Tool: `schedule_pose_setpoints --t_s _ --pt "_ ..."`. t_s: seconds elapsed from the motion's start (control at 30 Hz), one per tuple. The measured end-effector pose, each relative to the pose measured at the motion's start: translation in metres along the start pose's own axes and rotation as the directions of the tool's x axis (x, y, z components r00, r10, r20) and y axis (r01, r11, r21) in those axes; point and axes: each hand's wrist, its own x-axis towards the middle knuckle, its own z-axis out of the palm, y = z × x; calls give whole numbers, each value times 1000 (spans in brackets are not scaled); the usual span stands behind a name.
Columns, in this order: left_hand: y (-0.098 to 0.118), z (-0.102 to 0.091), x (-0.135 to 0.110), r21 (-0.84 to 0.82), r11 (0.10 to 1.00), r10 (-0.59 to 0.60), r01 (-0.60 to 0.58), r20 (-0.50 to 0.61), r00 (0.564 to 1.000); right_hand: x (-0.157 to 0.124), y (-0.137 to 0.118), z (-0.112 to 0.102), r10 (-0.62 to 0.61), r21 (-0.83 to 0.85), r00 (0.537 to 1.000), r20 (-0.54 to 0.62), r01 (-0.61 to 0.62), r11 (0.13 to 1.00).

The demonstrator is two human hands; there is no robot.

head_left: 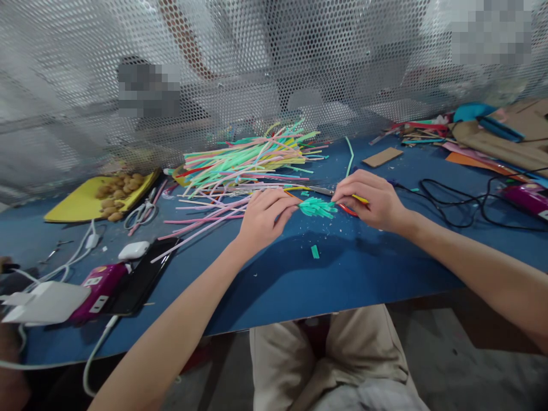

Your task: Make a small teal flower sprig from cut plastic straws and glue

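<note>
A teal, leaf-like bunch of short fuzzy strips [317, 207] is stretched between my two hands above the blue table [274, 297]. My left hand [269, 214] pinches its left end between thumb and fingertips. At the opposite end, the fingers of my right hand [370, 200] are pinched together on its tip. Scissors [321, 190] lie just behind, their red and yellow handles partly hidden by my right hand. A small teal scrap [315, 252] rests on the table in front of the bunch.
Behind my left hand spreads a heap of pastel pipe cleaners [252, 157]. To the left are a phone [139, 277], a purple power strip [98, 291] and a yellow tray [72, 200] with round brown items. A black cable [449, 200] and cardboard [383, 157] lie right. Perforated metal [240, 51] closes the back.
</note>
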Motion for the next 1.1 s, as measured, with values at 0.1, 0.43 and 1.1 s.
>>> schedule_pose_setpoints --t_s 0.1,0.43,1.1 --pt "0 0 0 9 1000 -2 2 17 1000 1 0 -3 -55 -66 998 10 55 996" --pt "2 0 1 26 999 32 -35 105 994 5 -1 -8 -117 -111 986 122 131 985" --pt "5 0 2 2 998 56 -56 75 996 4 -2 -4 -100 -96 988 122 112 989"
